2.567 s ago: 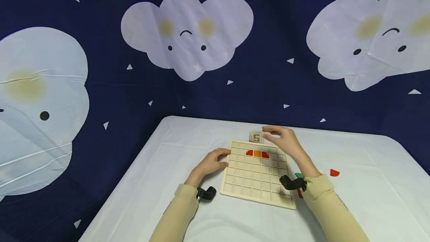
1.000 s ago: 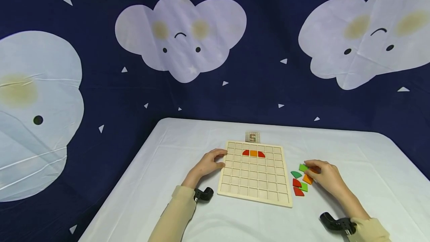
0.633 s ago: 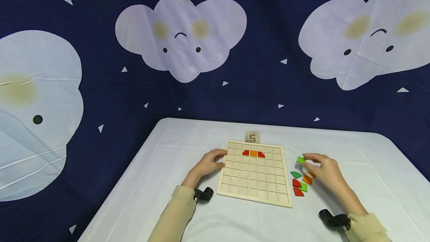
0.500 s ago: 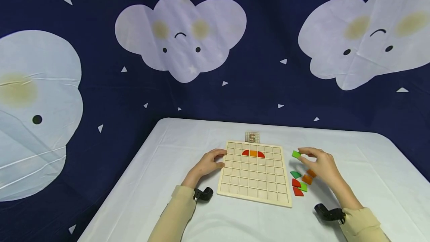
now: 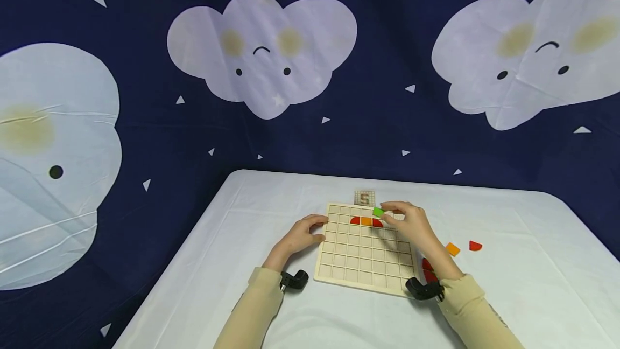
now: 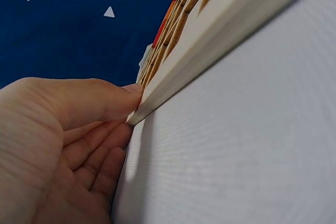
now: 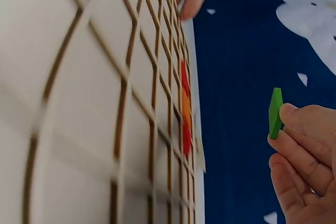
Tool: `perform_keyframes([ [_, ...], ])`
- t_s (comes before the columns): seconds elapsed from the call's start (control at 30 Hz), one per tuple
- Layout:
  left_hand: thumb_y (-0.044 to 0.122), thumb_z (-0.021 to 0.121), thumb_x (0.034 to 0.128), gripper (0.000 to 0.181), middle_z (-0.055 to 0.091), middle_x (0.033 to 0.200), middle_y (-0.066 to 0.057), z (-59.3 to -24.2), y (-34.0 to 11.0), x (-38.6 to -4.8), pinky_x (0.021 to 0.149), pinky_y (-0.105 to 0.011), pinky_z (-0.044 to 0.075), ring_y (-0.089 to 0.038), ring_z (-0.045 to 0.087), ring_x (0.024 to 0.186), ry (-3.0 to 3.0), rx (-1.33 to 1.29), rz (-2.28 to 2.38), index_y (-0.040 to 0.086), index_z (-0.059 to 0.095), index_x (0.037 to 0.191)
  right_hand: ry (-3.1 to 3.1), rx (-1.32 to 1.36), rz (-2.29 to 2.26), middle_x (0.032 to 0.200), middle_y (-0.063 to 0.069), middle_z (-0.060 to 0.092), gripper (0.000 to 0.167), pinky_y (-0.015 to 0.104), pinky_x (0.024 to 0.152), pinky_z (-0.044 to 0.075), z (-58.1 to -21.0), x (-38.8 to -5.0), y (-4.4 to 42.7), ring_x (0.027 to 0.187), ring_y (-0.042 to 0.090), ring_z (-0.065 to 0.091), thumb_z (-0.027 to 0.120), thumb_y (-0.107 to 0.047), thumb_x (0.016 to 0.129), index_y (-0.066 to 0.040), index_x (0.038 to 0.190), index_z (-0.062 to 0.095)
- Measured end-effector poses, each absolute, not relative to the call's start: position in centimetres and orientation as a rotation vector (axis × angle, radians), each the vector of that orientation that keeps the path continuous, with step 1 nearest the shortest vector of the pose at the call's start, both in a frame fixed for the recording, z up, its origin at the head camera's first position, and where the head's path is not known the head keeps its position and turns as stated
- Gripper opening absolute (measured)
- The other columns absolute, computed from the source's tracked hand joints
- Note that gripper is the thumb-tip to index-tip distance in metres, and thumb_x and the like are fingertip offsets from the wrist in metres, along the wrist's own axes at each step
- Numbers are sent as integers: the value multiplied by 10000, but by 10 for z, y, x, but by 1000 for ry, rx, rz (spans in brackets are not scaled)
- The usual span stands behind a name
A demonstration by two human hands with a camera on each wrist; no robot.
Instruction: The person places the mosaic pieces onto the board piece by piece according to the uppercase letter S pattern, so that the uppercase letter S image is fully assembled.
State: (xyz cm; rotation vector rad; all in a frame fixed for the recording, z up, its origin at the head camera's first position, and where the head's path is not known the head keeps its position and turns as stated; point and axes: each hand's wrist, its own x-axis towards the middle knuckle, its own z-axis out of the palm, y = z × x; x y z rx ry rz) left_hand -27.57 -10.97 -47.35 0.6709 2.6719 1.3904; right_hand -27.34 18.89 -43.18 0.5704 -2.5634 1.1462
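Note:
A wooden grid board [image 5: 365, 263] lies on the table, with two red quarter-round tiles and an orange square tile [image 5: 366, 221] between them near its far edge. My left hand [image 5: 299, 235] touches the board's left edge with thumb and fingertips; thumb and index finger stand apart there. In the left wrist view, that thumb [image 6: 100, 98] meets the board's rim. Pinched between thumb and fingers of my right hand [image 5: 411, 225] is a green square tile [image 5: 378, 212], held above the board's far part. The right wrist view shows the tile [image 7: 275, 113] edge-on, raised off the grid.
A small card [image 5: 364, 198] with an S-like figure lies behind the board. To the right are red tiles [image 5: 428, 271] partly hidden by the right forearm, an orange tile [image 5: 452, 249] and another red tile [image 5: 475, 245]. White cloth covers the table; a dark-blue cloud-print cloth hangs behind.
My right hand went from above the board to the loose tiles, picked up the green tile, and carried it left over the board. The left hand stays at the board's edge.

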Motion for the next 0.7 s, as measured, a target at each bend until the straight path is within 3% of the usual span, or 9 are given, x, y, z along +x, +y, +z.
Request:
perform_keyframes([
  [0.33,4,671,829,481,530,1300,-122,-475,-109,-276,1020,-345,394,-255,501,1183,2678,653,1357,-17,539,1291,-2545,670,1221,1083,119,665,306,481,769,530,-446,-281,154,959,360,611,722,-108,833,-40,1128,676],
  [0.7,7,668,835,478,527,1305,-117,-476,-109,-277,1021,-344,393,-243,496,1191,2679,648,1357,-11,538,1295,-2595,775,1131,1019,79,685,264,330,693,530,-466,-290,142,863,228,613,734,-107,820,-40,1074,705],
])
